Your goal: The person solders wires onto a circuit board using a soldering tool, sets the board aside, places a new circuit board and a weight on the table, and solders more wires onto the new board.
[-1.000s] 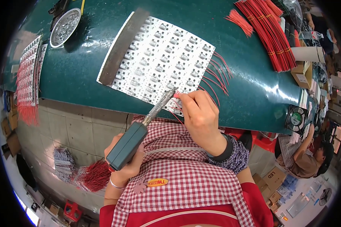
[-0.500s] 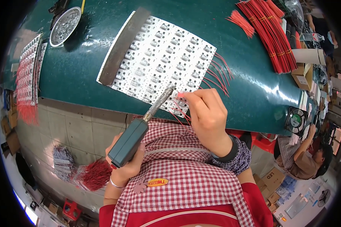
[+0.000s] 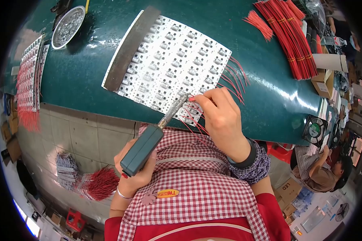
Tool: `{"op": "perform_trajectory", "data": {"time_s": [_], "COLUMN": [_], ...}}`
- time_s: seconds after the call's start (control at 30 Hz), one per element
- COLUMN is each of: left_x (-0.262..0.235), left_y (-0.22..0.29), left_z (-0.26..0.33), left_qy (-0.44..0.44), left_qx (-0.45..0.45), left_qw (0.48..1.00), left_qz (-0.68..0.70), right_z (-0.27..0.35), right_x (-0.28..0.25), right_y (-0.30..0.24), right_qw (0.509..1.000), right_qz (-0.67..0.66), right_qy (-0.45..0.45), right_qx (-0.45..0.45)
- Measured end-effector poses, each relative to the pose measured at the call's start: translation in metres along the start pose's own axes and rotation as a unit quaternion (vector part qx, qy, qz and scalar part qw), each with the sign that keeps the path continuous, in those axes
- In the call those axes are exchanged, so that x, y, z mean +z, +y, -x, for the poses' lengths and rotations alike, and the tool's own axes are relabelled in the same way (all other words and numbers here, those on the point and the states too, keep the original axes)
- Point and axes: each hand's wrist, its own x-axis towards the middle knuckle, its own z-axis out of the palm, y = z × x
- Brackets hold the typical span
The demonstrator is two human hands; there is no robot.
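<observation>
My left hand [image 3: 137, 178] is closed round the dark green handle of a soldering gun [image 3: 142, 149], whose tip rests at the near right part of a white circuit board panel [image 3: 157, 72]. My right hand [image 3: 223, 120] pinches a short red wire [image 3: 192, 99] between thumb and index finger, its end right beside the soldering tip. Rows of small components cover the panel. Several red wires [image 3: 238, 76] stick out along its right edge, and others hang at the near corner. A dark flat bar [image 3: 129, 56] lies across the panel's left side.
A metal bowl [image 3: 83, 21] of small shiny pieces stands at the far left. Stacked wired panels [image 3: 28, 76] overhang the table's left end. Red wire bundles [image 3: 287, 40], a cardboard box [image 3: 322, 83] and a small fan [image 3: 314, 127] are at right. Another person [image 3: 330, 174] sits at lower right.
The soldering gun has shifted slightly right and up, bringing its tip closer to the red wire. My right hand has stayed nearly in place, still pinching the wire.
</observation>
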Motion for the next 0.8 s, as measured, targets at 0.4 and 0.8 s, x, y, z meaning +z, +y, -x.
{"op": "perform_trajectory", "data": {"time_s": [0.4, 0.8], "left_x": [0.001, -0.008], "left_y": [0.013, -0.013], "left_z": [-0.015, 0.014], "left_qy": [0.014, -0.009], "left_qx": [0.108, 0.058], "left_qw": [0.991, 0.998], "left_qz": [-0.075, -0.039], "right_z": [0.000, -0.001], "right_x": [0.001, 0.000], "right_y": [-0.001, -0.004], "right_qw": [1.000, 1.000], "right_qz": [0.014, 0.021], "right_qy": [-0.006, -0.008], "right_qx": [-0.003, 0.006]}}
